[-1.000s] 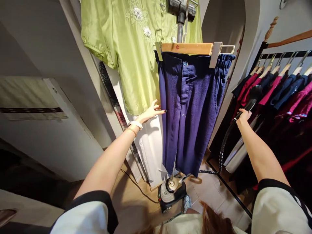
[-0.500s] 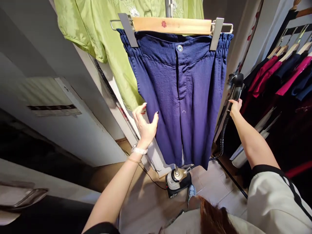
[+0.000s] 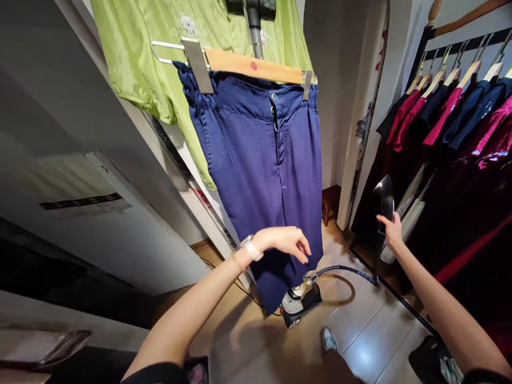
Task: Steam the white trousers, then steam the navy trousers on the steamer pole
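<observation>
Navy blue shorts (image 3: 264, 160) hang from a wooden clip hanger (image 3: 252, 63) on the steamer's pole. My left hand (image 3: 286, 242) is in front of the lower part of the shorts, fingers curled down and loosely apart, holding nothing I can see. My right hand (image 3: 390, 229) is closed round the black steamer head (image 3: 384, 200), held low to the right of the shorts. Its hose (image 3: 344, 269) runs down to the steamer base (image 3: 298, 304) on the floor.
A green embroidered top (image 3: 152, 58) hangs behind the shorts. A rack of red, pink and navy garments (image 3: 456, 106) fills the right side. White wall panels stand on the left. My shoe (image 3: 328, 338) is on the tiled floor.
My left hand left the shorts' left edge and moved down in front of the hem. My right hand lowered the steamer head. The shorts have turned slightly on the hanger.
</observation>
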{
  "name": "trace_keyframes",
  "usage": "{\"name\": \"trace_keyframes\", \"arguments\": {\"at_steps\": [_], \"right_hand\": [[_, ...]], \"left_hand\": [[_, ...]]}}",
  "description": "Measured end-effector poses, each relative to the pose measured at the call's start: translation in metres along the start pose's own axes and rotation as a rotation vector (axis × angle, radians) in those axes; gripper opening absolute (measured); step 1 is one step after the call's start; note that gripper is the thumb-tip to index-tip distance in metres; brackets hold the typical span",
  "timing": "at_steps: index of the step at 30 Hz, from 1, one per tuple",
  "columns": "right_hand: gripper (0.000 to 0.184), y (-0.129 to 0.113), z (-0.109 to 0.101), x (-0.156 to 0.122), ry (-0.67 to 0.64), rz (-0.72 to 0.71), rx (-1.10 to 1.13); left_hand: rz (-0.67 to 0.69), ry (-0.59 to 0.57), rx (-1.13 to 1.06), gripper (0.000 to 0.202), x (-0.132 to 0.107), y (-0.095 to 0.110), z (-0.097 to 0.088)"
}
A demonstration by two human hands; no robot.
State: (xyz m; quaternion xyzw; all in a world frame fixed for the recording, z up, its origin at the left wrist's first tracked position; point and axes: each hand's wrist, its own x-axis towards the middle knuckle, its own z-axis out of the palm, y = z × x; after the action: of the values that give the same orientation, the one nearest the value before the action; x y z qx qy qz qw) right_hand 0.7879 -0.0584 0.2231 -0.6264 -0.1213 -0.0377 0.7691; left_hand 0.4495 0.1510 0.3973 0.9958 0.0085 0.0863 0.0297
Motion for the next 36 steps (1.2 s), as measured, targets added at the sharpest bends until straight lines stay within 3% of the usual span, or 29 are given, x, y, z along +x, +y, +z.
{"name": "trace_keyframes", "arguments": {"at_steps": [2, 4, 5, 6, 8, 9, 10, 11, 13, 14, 15, 17, 18, 19, 21, 24, 28, 32, 34, 36], "right_hand": [[0.058, 0.03, -0.032, -0.026, 0.039, 0.033, -0.05], [0.067, 0.059, -0.058, -0.054, 0.126, 0.131, -0.017], [0.071, 0.073, -0.07, -0.069, 0.214, 0.173, -0.014], [0.072, 0.087, -0.081, -0.083, 0.268, 0.211, -0.028], [0.071, 0.113, -0.102, -0.11, 0.356, 0.324, -0.05], [0.068, 0.125, -0.112, -0.121, 0.391, 0.383, -0.064], [0.062, 0.136, -0.122, -0.129, 0.451, 0.433, -0.082], [0.06, 0.144, -0.13, -0.134, 0.497, 0.467, -0.093], [0.058, 0.155, -0.144, -0.134, 0.57, 0.515, -0.064], [0.057, 0.157, -0.148, -0.128, 0.591, 0.522, -0.031], [0.057, 0.158, -0.151, -0.12, 0.602, 0.523, 0.015], [0.057, 0.158, -0.151, -0.099, 0.601, 0.494, 0.106], [0.057, 0.157, -0.149, -0.088, 0.595, 0.47, 0.143], [0.057, 0.156, -0.145, -0.078, 0.588, 0.449, 0.171], [0.057, 0.153, -0.138, -0.063, 0.567, 0.416, 0.179], [0.057, 0.149, -0.126, -0.055, 0.502, 0.393, 0.094], [0.059, 0.141, -0.111, -0.063, 0.34, 0.416, -0.032], [0.063, 0.124, -0.094, -0.068, 0.213, 0.431, -0.025], [0.066, 0.114, -0.086, -0.067, 0.133, 0.395, -0.041], [0.066, 0.104, -0.08, -0.065, 0.041, 0.344, -0.103]], "left_hand": [[0.068, 0.159, 0.089, 0.038, -0.006, -0.003, -0.003], [-0.046, 0.385, 0.22, 0.049, -0.007, -0.007, -0.009], [-0.107, 0.401, 0.264, 0.053, -0.007, -0.008, -0.012], [-0.109, 0.315, 0.277, 0.055, -0.006, -0.009, -0.014], [0.039, 0.009, 0.215, 0.049, -0.005, -0.007, -0.017], [0.113, -0.078, 0.178, 0.044, -0.004, -0.006, -0.016], [0.133, -0.069, 0.168, 0.042, -0.004, -0.004, -0.015], [0.086, 0.024, 0.195, 0.044, -0.002, -0.004, -0.013], [-0.109, 0.252, 0.338, 0.053, 0.001, -0.007, -0.004], [-0.159, 0.256, 0.405, 0.056, 0.002, -0.01, 0.002], [-0.125, 0.159, 0.441, 0.056, 0.003, -0.014, 0.009], [0.081, -0.099, 0.439, 0.052, 0.002, -0.02, 0.019], [0.18, -0.168, 0.425, 0.049, 0.001, -0.023, 0.022], [0.228, -0.164, 0.42, 0.049, 0.001, -0.025, 0.023], [0.162, 0.0, 0.448, 0.052, 0.0, -0.03, 0.021], [-0.057, 0.214, 0.498, 0.06, 0.003, -0.038, 0.018], [-0.213, 0.303, 0.524, 0.062, 0.003, -0.049, 0.017], [-0.346, 0.431, 0.534, 0.057, -0.016, -0.044, 0.007], [-0.516, 0.655, 0.555, 0.056, -0.036, -0.036, 0.008], [-0.79, 1.028, 0.531, 0.072, -0.06, -0.028, 0.023]]}}
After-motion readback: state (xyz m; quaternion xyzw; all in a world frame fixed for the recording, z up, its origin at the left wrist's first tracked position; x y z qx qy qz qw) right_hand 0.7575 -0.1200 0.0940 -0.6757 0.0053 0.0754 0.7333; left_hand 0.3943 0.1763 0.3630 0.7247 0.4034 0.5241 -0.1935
